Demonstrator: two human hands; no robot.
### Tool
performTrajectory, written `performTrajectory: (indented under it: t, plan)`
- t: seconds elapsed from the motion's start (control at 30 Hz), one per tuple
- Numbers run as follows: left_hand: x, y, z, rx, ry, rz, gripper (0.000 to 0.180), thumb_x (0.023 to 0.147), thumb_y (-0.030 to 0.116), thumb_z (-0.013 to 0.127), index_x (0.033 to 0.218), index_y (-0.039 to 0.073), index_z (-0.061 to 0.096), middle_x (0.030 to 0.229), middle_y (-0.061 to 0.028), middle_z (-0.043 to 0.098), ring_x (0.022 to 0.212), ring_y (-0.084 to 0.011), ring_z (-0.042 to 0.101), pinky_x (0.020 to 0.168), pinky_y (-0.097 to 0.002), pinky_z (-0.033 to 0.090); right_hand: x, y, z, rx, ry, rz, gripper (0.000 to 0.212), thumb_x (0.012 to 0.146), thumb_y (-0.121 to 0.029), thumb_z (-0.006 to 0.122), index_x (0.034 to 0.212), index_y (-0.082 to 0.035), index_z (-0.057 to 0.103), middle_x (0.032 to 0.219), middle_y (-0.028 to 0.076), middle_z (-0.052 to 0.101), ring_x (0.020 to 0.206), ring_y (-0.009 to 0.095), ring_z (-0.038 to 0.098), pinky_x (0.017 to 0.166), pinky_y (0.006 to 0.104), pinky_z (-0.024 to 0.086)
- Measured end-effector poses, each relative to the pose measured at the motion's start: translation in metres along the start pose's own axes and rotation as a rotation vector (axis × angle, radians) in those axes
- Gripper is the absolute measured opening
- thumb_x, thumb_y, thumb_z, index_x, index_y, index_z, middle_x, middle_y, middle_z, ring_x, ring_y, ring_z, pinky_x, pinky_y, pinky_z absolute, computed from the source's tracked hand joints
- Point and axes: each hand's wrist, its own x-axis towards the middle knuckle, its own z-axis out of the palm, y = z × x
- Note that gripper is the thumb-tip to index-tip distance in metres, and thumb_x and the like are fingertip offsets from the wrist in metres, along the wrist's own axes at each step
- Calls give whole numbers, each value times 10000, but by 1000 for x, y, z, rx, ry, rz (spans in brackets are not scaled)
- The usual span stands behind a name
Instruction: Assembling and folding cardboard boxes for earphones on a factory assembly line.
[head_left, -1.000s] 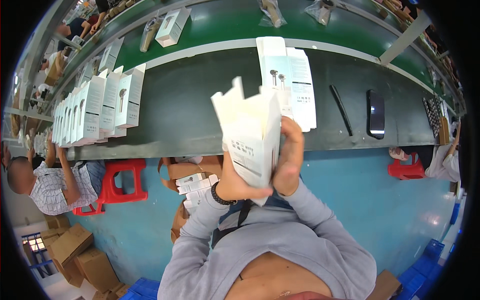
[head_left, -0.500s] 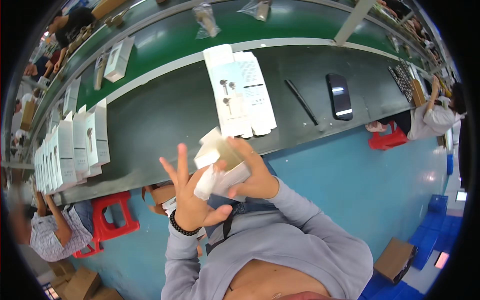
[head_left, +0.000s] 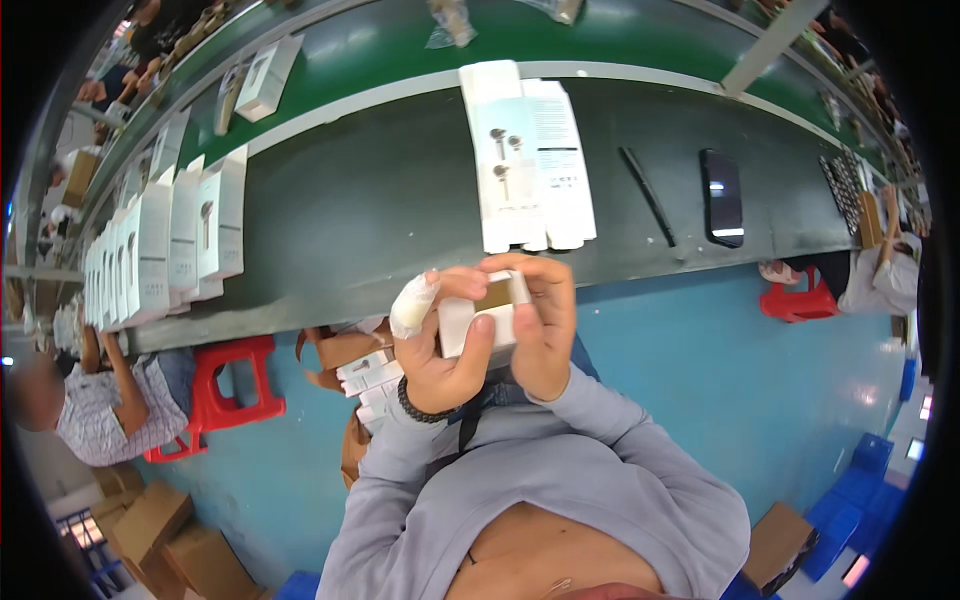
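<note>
Small white carton sits clasped between both hands in front of the chest, just below the near edge of the dark desk. Left hand grips it from the left and below, thumb up across its face, the forefinger wrapped in white tape. Right hand closes over its right end, fingers curled across the top where a brown inner flap shows. The carton's long axis runs roughly left to right between the palms, so neither hand is nearer; both touch it. Beyond it on the desk lie flat white packaging sleeves, well apart; a row of upright white boxes stands far left, a dark phone to the right.
</note>
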Motion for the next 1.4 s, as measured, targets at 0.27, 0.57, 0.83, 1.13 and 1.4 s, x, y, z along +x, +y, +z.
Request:
performTrajectory:
  t: [0.27, 0.57, 0.83, 1.13, 1.4]
  plan:
    - [8, 8, -22, 410, -199, 200, 671, 769, -19, 559, 1347, 65, 228, 900, -92, 486, 744, -189, 496, 692, -345, 418, 1, -10, -12, -445, -152, -105, 252, 883, -222, 534, 1007, -10, 589, 1203, 162, 444, 889, 159, 488, 798, 299, 413]
    - [7, 10, -19, 449, -183, 266, 1068, 536, 479, 785, 1383, 287, 163, 1194, -145, 376, 851, -202, 463, 694, -319, 430, 7, -21, -8, -13, -190, 365, 185, 792, 41, 554, 973, 10, 533, 1072, 97, 445, 961, 122, 486, 802, 249, 413]
    - [9, 11, -24, 372, -142, 193, 1059, 453, 407, 853, 1331, 155, 318, 1189, -138, 398, 875, -215, 474, 715, -320, 442, 8, -17, -8, 26, -256, 424, 678, 749, -74, 650, 1322, -14, 293, 1172, 110, 456, 1038, 188, 506, 881, 308, 405]
    - [69, 65, -56, 600, -791, -255, 963, 564, 332, 839, 1327, 32, 334, 1237, -227, 436, 1053, -286, 510, 877, -389, 413, 25, -38, -24, -558, -587, 356, 1005, 616, -281, 800, 1399, -65, 209, 1221, 200, 477, 937, 291, 583, 760, 311, 461]
    - [154, 83, -117, 510, 125, -59, 737, 739, 80, 690, 1328, 18, 251, 1232, -199, 422, 1102, -273, 476, 864, -370, 457, 80, -31, -61, -1127, -516, -226, 603, 621, -320, 767, 1151, -106, 573, 1110, 143, 509, 929, 262, 511, 738, 332, 438]
